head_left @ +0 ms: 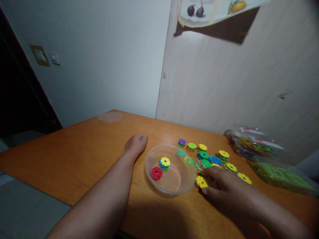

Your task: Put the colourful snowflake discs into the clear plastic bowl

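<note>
A clear lid [110, 117] is lying at the orange surface's [74, 156] far edge, plastic bags [251, 146] are sitting at right, and a fruit-printed cloth [214, 13] is hanging above.

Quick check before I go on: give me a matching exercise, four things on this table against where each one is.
Things:
1 red disc
2 clear lid
3 left hand
4 right hand

Places:
A curled on the table, left of the bowl
B on the yellow disc, right of the bowl
C inside the bowl
D near the far table corner, alone

Pairs: 1-C, 2-D, 3-A, 4-B.
</note>
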The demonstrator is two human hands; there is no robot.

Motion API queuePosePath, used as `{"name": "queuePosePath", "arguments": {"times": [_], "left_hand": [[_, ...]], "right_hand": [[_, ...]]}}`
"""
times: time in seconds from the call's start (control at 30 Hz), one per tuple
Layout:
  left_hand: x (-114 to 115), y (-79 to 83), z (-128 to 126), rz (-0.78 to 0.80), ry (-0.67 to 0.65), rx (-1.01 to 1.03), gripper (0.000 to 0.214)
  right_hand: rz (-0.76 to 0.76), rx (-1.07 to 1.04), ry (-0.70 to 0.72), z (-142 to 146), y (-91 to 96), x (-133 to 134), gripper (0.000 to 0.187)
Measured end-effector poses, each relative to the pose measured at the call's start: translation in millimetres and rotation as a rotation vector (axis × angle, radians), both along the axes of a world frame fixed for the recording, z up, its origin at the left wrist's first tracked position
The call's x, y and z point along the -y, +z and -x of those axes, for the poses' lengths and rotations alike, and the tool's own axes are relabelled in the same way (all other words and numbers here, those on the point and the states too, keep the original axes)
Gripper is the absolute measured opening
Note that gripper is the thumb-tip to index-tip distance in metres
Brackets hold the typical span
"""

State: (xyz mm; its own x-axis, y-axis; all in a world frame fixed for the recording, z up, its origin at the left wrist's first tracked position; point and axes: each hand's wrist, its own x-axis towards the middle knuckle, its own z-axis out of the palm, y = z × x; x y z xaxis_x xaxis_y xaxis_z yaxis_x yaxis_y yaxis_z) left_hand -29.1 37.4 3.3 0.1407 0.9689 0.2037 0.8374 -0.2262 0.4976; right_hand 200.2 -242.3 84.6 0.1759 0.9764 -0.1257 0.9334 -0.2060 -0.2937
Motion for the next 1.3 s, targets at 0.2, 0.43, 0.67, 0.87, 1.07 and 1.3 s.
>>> {"name": "queuePosePath", "arguments": {"times": [0.2,0.43,0.67,0.87,1.07,1.3], "left_hand": [[1.2,1.8,0.3,0.000,-0.003,-0.005,0.050],[4.1,2.6,-0.3,0.005,0.008,-0.013,0.049],[2.2,0.7,-0.6,0.006,0.001,-0.009,0.048],[2.9,0.3,-1.9,-0.003,0.005,-0.015,0.048],[5.4,2.7,-1.1,0.006,0.004,0.001,0.048],[6.0,2.4,-0.8,0.000,-0.006,0.024,0.047]], "right_hand": [[0.033,0.024,0.001,-3.8,-11.3,-2.7,0.018],[0.017,0.076,-0.023,-1.7,-13.8,-3.8,0.015],[-0.076,0.073,-0.022,-9.4,20.7,-6.8,0.024],[-0.257,0.096,0.176,28.7,47.9,-45.9,0.033],[-0.107,0.288,0.307,69.8,32.0,-94.7,0.026],[-0.062,0.240,0.285,73.2,19.2,-105.1,0.043]]}}
